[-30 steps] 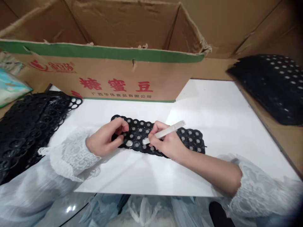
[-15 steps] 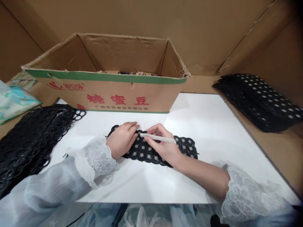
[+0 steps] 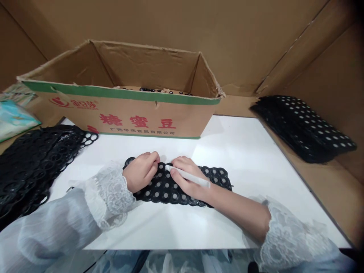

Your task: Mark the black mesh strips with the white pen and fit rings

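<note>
A black, scallop-edged sheet with rows of round grey-white discs (image 3: 165,195) lies flat on the white table (image 3: 239,136) in front of me. My left hand (image 3: 142,171) rests over its left part, fingers curled and closed at the far edge; whatever the fingertips pinch there is hidden. In my right hand (image 3: 189,178) is a white pen-shaped stick (image 3: 193,178), held like a pencil. Its tip points left, at a disc in the far row close to my left fingers. The right forearm covers part of the sheet.
Behind the sheet stands an open cardboard box (image 3: 125,110) with black ringed pieces inside. Black ring lattices (image 3: 36,163) are piled at the left, near a blue-green packet (image 3: 17,119). Several disc-filled black sheets (image 3: 304,129) are stacked on the right. Cardboard walls (image 3: 159,22) enclose the back.
My left hand has gone from the near row to the far edge. The stick in my right hand moved from the near row to the far row. The camera view has shifted.
</note>
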Available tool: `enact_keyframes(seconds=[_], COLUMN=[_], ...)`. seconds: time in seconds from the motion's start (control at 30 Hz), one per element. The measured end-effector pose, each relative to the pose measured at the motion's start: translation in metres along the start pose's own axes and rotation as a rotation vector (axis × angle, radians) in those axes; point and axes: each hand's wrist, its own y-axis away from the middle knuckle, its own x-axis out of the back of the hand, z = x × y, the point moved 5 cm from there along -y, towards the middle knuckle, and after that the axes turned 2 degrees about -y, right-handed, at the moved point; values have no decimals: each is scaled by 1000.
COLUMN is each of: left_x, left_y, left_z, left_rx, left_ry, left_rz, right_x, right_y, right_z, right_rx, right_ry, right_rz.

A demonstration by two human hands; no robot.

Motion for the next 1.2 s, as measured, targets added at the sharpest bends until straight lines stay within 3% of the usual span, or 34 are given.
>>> enact_keyframes(seconds=[0.2,0.43,0.53,0.77,1.03,1.2], left_x=[-6,-1,4,5,4,6], left_y=[1,9,8,-1,-1,3], left_z=[4,21,17,-1,-1,6], left_rx=[26,-13,56,113,100,92], left_ry=[-183,-366,-303,-89,-64,-33], left_rz=[-42,118,126,19,55,136], right_x=[-5,-4,3,13,9,3], right_y=[0,-5,-11,-14,-14,-12], right_z=[-2,-10,-7,3,1,-1], right_rx=[5,13,-11,-5,-48,-109], right_ry=[192,321,269,-173,-127,-30], right_rz=[-75,-26,45,64,76,26])
